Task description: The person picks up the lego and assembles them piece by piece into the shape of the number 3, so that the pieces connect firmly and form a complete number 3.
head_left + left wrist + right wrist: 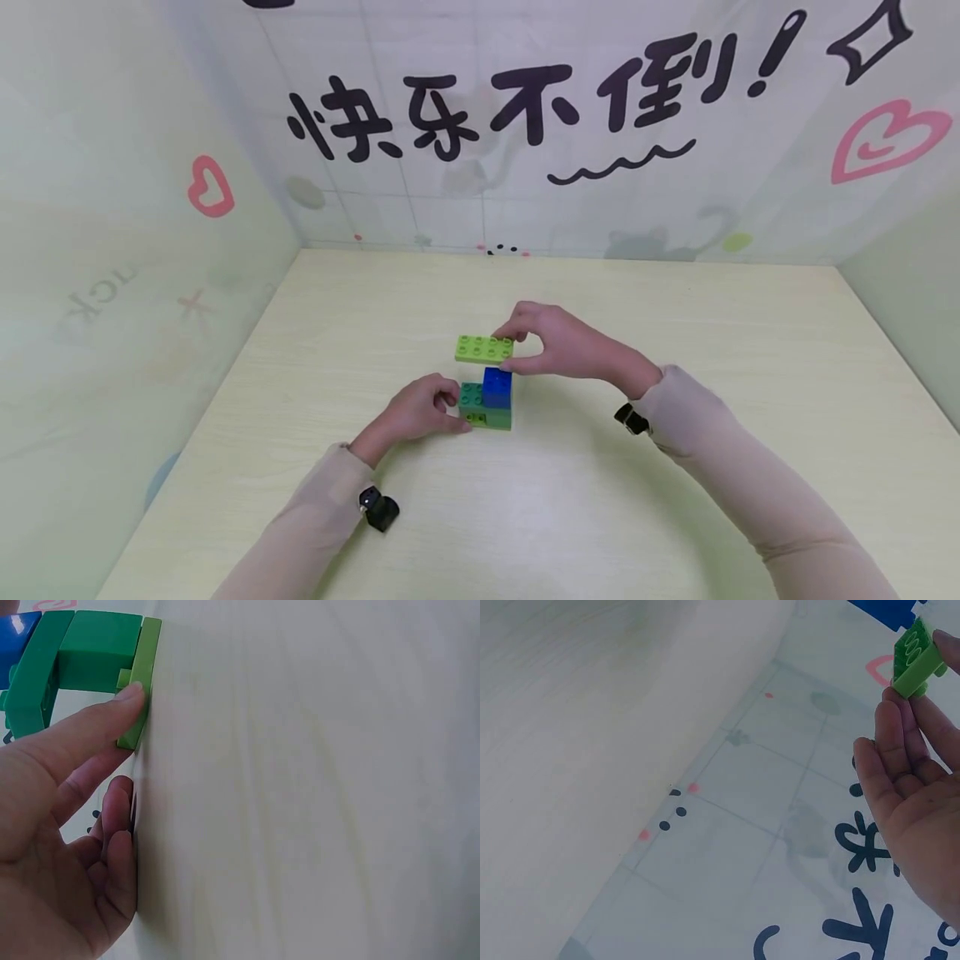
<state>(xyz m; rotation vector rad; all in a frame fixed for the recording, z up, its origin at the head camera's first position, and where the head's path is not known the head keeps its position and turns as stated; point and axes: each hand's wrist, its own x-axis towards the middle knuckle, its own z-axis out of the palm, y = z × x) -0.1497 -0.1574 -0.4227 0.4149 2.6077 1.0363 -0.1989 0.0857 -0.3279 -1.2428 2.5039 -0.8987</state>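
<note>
- The bench (675, 500) is a pale yellowish wood-grain top, lit evenly, with a soft sheen toward its near edge.
- Walls close it in on three sides: the far wall (450, 217) is a printed sheet of faint tile lines with large black Chinese characters, a black wavy line, a pink heart (885, 142) at its right end and a black star outline above that.
- The left wall (112, 292) is pale green and carries a smaller pink heart (210, 187); the right wall is plain pale green.
- Where the far wall meets the bench, small black and pink dots show in the right wrist view.
- Near the middle of the bench stands a small block stack (485, 406) — a dark green brick and a blue brick (497, 386) on a thin light green base plate (142, 682).
- The left hand (420, 408) rests on the bench at the stack's left side; its thumb tip presses the base plate's edge while the other fingers curl loosely against the top.
- The right hand (562, 342) pinches one end of a lime green plate (483, 347) between thumb and fingers — held in the air just above the stack, level, its studs up, not touching the blue brick.
- Both forearms wear beige sleeves (750, 475), with a small black device at each wrist.
</note>
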